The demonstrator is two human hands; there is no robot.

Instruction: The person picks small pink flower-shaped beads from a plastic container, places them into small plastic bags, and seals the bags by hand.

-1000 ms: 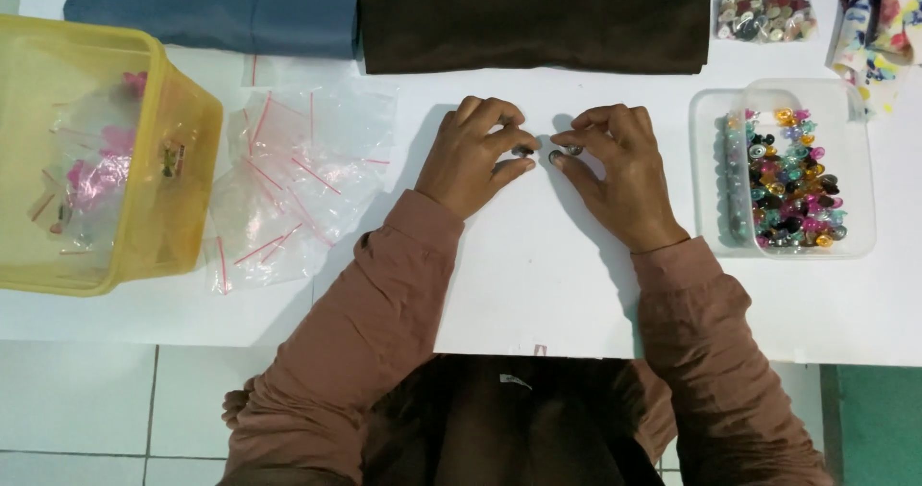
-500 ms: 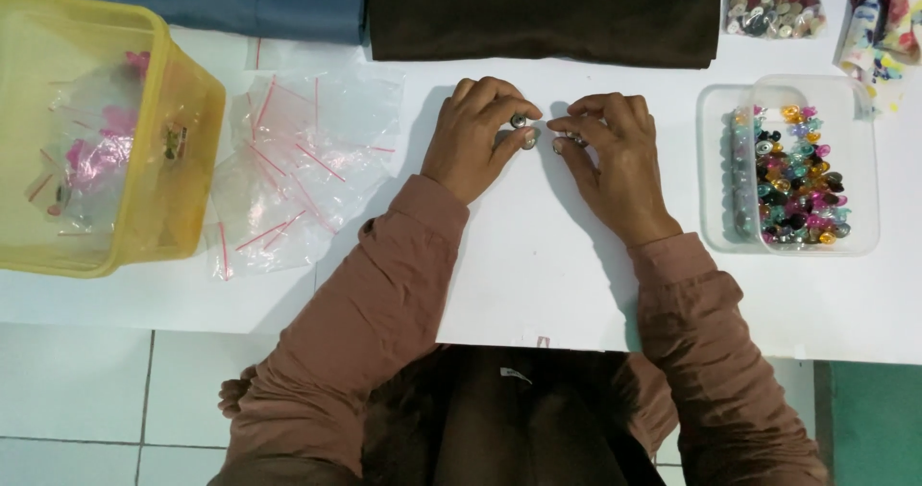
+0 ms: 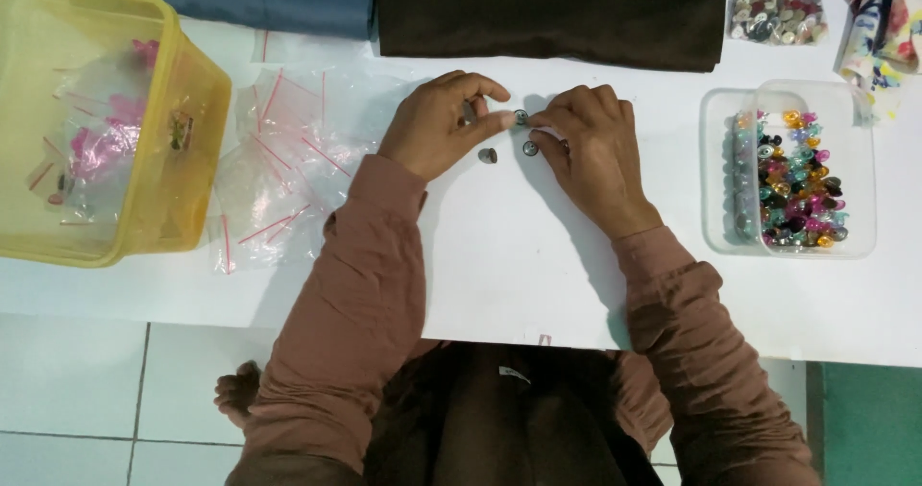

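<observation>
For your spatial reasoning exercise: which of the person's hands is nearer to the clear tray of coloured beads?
Right. The right hand lies just left of the clear tray of coloured beads; the left hand sits farther left, beyond the right hand.

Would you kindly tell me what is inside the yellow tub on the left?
The yellow tub holds small clear bags, some with pink pieces inside. Its tinted wall blurs whatever lies lower down, so the rest cannot be made out.

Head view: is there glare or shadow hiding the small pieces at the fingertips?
Head view: even light, no glare on the white table; soft shadows fall beside the left hand and right hand; the small round dark beads stay visible but too tiny for detail.
</observation>
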